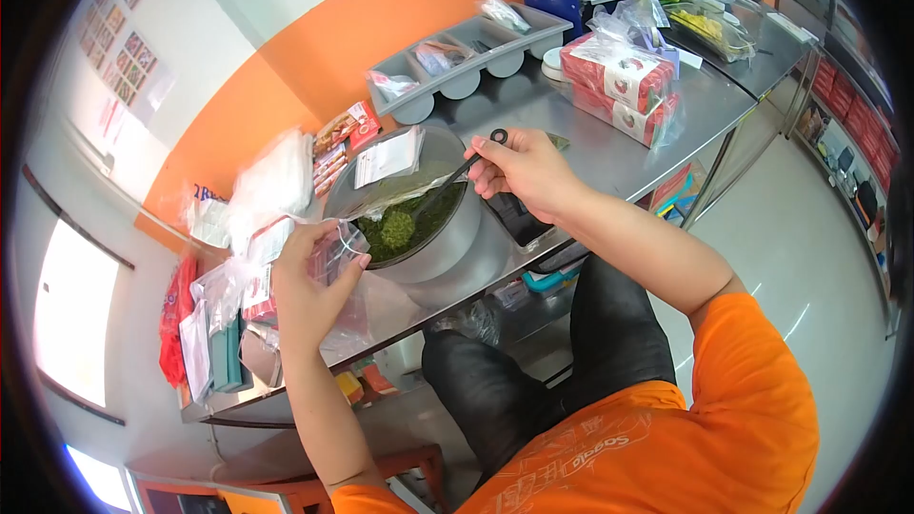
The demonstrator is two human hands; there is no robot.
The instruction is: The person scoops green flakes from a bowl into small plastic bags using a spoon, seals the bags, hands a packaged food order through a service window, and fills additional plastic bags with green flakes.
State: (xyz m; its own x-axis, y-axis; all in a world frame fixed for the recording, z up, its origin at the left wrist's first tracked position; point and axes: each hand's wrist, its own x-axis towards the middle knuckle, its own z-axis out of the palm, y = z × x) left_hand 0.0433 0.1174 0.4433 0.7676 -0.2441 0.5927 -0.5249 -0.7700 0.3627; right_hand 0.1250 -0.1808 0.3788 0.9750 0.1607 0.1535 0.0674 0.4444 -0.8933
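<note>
A large round metal pot (447, 246) on the steel table holds a chopped green food (419, 219). My right hand (519, 171) is closed on the black handle of a spoon (465, 168), whose lower end reaches into the pot over a heaped green clump. At the pot's left rim, my left hand (319, 271) pinches the edge of a small clear plastic bag (341, 249), its mouth partly spread. Across the pot's far side lies a packet of white and clear bags (388, 158).
Behind the pot stands a grey compartment tray (466, 62). Red boxes (619, 81) in plastic lie on the right. Wrapped bags (276, 176) and a green box (227, 357) crowd the left. A dark phone-like object (519, 219) rests right of the pot, near the table edge.
</note>
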